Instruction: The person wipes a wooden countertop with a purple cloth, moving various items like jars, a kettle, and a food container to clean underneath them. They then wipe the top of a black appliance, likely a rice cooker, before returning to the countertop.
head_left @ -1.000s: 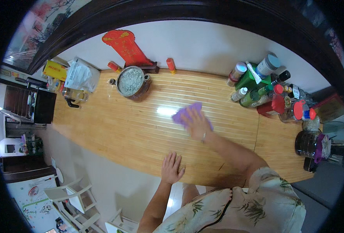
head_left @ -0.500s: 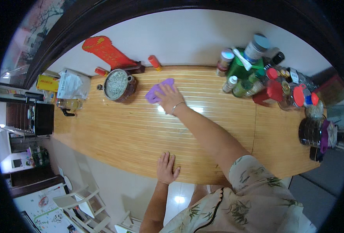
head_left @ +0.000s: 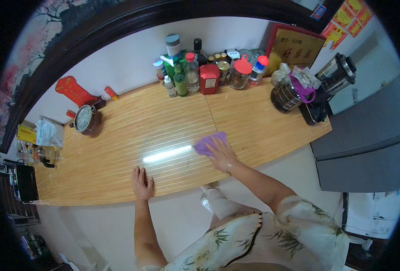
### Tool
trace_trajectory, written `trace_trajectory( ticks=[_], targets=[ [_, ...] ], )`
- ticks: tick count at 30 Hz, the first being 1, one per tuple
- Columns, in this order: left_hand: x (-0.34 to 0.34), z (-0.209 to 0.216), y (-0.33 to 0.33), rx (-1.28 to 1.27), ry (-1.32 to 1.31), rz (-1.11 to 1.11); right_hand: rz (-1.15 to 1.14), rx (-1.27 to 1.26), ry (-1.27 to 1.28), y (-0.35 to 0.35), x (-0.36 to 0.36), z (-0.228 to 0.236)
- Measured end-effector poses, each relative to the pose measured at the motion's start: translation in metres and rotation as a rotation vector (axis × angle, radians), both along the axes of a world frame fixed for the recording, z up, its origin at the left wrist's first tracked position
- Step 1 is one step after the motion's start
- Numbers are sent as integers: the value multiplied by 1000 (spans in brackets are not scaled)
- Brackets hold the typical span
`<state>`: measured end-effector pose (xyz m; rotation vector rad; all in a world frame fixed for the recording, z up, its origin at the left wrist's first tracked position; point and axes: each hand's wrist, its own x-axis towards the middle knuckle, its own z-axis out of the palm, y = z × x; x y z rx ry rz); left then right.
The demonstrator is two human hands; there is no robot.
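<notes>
A purple cloth (head_left: 203, 147) is partly covered by the right hand (head_left: 221, 154) on a wooden desk (head_left: 118, 131).
By a white wall (head_left: 132, 63), the desk is streaked by a bright reflection (head_left: 167, 154) left of the cloth. Under the right hand's spread fingers the cloth is kept flat, ungripped; left of the cloth, the left hand (head_left: 142, 184) is rested, open and empty. Beyond the cloth, the desk's back is occupied by bottles (head_left: 192, 74) and jars (head_left: 240, 77); a brown pot (head_left: 94, 125) is placed farther left.

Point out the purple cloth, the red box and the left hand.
Purple cloth (head_left: 202, 147), head view, on its uncovered left part.
Red box (head_left: 208, 80), head view, on its front.
Left hand (head_left: 142, 185), head view, on its back.
</notes>
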<state>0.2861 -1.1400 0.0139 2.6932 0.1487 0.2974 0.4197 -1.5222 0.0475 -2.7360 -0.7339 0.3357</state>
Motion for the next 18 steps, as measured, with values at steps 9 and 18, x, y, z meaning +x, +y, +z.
trace_trajectory(
  ticks=[9, 18],
  targets=[
    [8, -6, -119, -3, -68, -4, -432, -106, -10, -142, -14, -1],
    [35, 3, -209, 71, 138, 176, -348, -82, -106, -74, 176, -21]
  ],
)
